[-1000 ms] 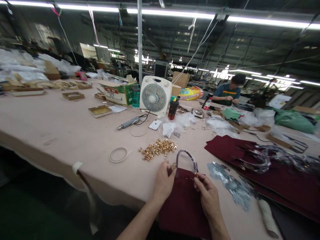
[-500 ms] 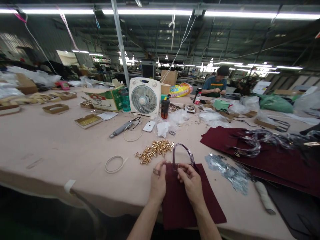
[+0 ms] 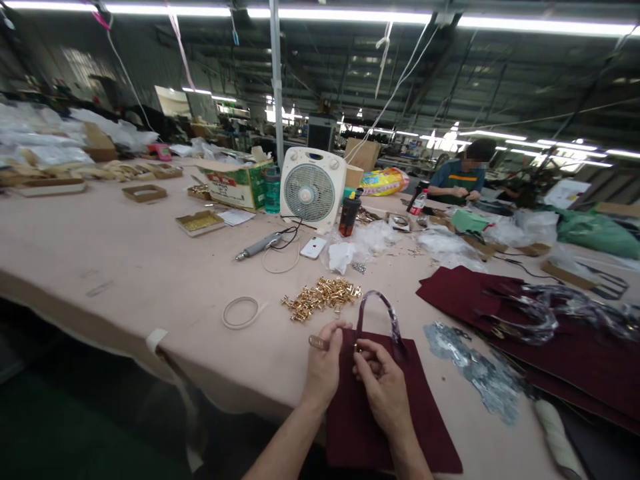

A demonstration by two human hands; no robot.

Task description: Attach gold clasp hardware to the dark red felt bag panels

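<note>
A dark red fabric bag (image 3: 370, 420) with a plastic-wrapped handle (image 3: 389, 315) lies flat at the table's near edge. My left hand (image 3: 325, 363) grips the bag's top left corner, and a small clear strip sticks out by its fingers. My right hand (image 3: 383, 380) is pinched closed at the top edge near the handle's left end, on a small gold fitting. Just beyond the hands lies a heap of gold metal fittings (image 3: 323, 298).
The pink table (image 3: 125, 267) carries a tape ring (image 3: 241, 311), a white fan (image 3: 311, 189), a phone (image 3: 313, 248), a handheld tool (image 3: 257, 246), boxes, silvery plastic scraps (image 3: 475, 367) and stacked dark red bags (image 3: 550, 340). A person (image 3: 460, 179) sits working at the far side.
My right hand has moved left along the bag's top edge, from the right end of the handle to its left end, close to my left hand. The view shifted slightly.
</note>
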